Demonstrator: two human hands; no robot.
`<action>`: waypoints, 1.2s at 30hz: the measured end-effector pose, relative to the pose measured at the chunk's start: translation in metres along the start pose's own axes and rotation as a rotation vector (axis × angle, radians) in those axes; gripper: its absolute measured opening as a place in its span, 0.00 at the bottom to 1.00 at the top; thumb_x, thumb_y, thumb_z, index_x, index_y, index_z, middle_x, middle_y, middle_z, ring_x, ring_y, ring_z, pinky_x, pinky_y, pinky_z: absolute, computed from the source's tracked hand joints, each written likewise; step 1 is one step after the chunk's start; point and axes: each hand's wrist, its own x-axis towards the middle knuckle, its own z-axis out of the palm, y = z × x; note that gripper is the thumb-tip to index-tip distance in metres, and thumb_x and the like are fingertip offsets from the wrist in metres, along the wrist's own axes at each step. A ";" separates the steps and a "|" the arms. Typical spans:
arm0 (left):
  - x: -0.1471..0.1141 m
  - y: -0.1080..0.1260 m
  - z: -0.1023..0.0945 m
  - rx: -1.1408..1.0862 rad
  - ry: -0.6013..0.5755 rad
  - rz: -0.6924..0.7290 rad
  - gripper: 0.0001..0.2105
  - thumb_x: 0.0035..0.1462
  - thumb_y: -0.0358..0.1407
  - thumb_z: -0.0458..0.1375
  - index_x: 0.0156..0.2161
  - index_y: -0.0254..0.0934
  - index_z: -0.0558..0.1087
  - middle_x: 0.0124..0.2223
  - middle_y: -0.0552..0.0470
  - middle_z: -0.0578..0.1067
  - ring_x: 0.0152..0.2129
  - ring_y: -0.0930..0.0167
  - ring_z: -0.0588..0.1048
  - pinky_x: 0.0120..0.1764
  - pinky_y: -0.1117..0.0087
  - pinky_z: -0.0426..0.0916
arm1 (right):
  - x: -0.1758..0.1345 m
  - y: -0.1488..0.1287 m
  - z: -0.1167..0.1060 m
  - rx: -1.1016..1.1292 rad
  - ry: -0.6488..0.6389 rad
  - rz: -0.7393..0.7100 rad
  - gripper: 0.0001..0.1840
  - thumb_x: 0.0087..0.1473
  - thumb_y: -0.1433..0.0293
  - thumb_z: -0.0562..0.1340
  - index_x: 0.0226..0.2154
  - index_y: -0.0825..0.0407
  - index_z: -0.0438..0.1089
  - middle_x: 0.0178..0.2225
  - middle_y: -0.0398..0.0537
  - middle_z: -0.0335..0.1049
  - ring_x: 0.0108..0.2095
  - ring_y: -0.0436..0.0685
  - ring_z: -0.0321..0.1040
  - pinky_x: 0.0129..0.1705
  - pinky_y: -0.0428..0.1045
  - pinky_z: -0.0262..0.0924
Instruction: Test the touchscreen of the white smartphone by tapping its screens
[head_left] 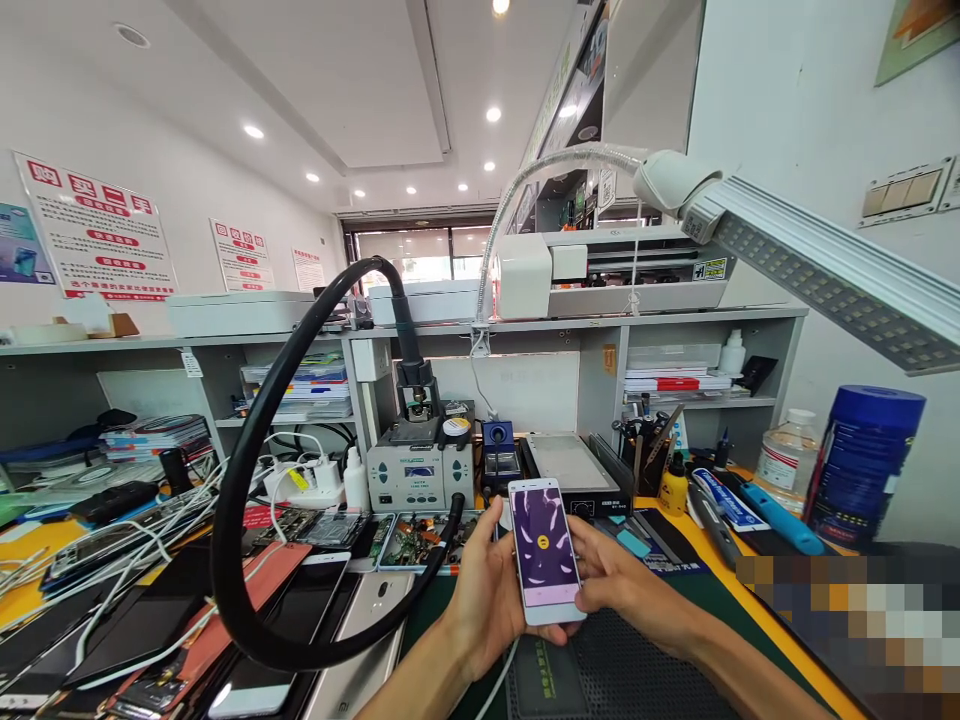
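Observation:
A white smartphone (545, 550) with a lit purple screen is held upright, slightly tilted, above the work mat. My left hand (484, 580) cradles it from the left and underneath, its thumb raised beside the phone's edge. My right hand (619, 580) grips the right side, with the thumb at the lower right corner of the front. A white cable (499, 680) runs up from the mat to below the phone; where it ends is hidden. Beneath the hands lies a black perforated mat (630, 665) on a green one.
A thick black hose (225, 520) loops in front on the left, from the hot-air station (420, 475). Phones and cables crowd the left side. A heating plate (577, 470) stands behind. A bottle (787, 455), a blue canister (862, 465) and tools line the right. An LED lamp (840, 265) hangs overhead.

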 end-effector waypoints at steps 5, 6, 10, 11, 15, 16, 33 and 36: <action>0.001 -0.002 -0.002 0.024 0.019 -0.012 0.37 0.58 0.64 0.48 0.58 0.34 0.70 0.46 0.35 0.77 0.32 0.58 0.79 0.23 0.62 0.75 | 0.000 0.006 -0.003 -0.026 0.034 -0.005 0.41 0.40 0.78 0.59 0.59 0.48 0.58 0.46 0.46 0.72 0.42 0.58 0.70 0.38 0.48 0.62; 0.001 -0.002 -0.002 0.031 0.022 -0.011 0.37 0.58 0.64 0.48 0.57 0.33 0.70 0.46 0.35 0.77 0.31 0.58 0.79 0.23 0.63 0.74 | 0.001 0.008 -0.003 -0.032 0.044 -0.008 0.40 0.40 0.78 0.59 0.58 0.48 0.59 0.47 0.47 0.72 0.43 0.58 0.70 0.38 0.49 0.62; 0.001 -0.002 0.001 0.061 0.027 -0.008 0.37 0.59 0.63 0.48 0.56 0.32 0.71 0.47 0.35 0.77 0.31 0.60 0.78 0.23 0.64 0.74 | 0.004 0.012 -0.002 -0.057 0.088 -0.013 0.36 0.39 0.78 0.60 0.54 0.50 0.61 0.44 0.47 0.72 0.44 0.60 0.70 0.41 0.51 0.62; 0.001 -0.002 0.002 0.067 0.026 -0.010 0.36 0.59 0.63 0.48 0.56 0.33 0.71 0.47 0.35 0.77 0.31 0.60 0.78 0.23 0.65 0.74 | 0.004 0.012 -0.001 -0.060 0.098 -0.011 0.35 0.39 0.77 0.60 0.53 0.51 0.61 0.44 0.47 0.72 0.43 0.60 0.70 0.41 0.51 0.62; 0.000 -0.002 0.003 0.092 0.032 -0.008 0.36 0.59 0.63 0.48 0.55 0.33 0.72 0.46 0.35 0.77 0.32 0.60 0.78 0.23 0.65 0.74 | 0.004 0.010 0.001 -0.074 0.122 -0.002 0.34 0.38 0.77 0.59 0.52 0.51 0.61 0.44 0.47 0.72 0.42 0.60 0.69 0.40 0.52 0.63; -0.001 -0.002 0.003 0.098 0.034 -0.007 0.36 0.59 0.63 0.47 0.55 0.33 0.73 0.46 0.35 0.78 0.32 0.60 0.78 0.23 0.65 0.74 | 0.004 0.010 0.001 -0.079 0.126 0.000 0.34 0.38 0.77 0.59 0.52 0.51 0.61 0.44 0.47 0.72 0.42 0.59 0.69 0.40 0.52 0.63; -0.001 -0.001 0.006 0.112 0.076 -0.024 0.35 0.59 0.62 0.48 0.53 0.32 0.74 0.42 0.38 0.76 0.31 0.62 0.76 0.21 0.66 0.74 | 0.002 0.005 0.003 -0.088 0.086 -0.002 0.36 0.42 0.75 0.61 0.57 0.51 0.59 0.47 0.50 0.74 0.45 0.62 0.70 0.45 0.54 0.64; -0.001 -0.001 0.006 0.112 0.081 -0.027 0.35 0.59 0.62 0.48 0.52 0.32 0.75 0.40 0.40 0.75 0.30 0.63 0.76 0.22 0.65 0.74 | 0.001 0.005 0.003 -0.093 0.088 -0.006 0.36 0.43 0.75 0.61 0.57 0.51 0.59 0.48 0.50 0.73 0.46 0.62 0.70 0.46 0.54 0.64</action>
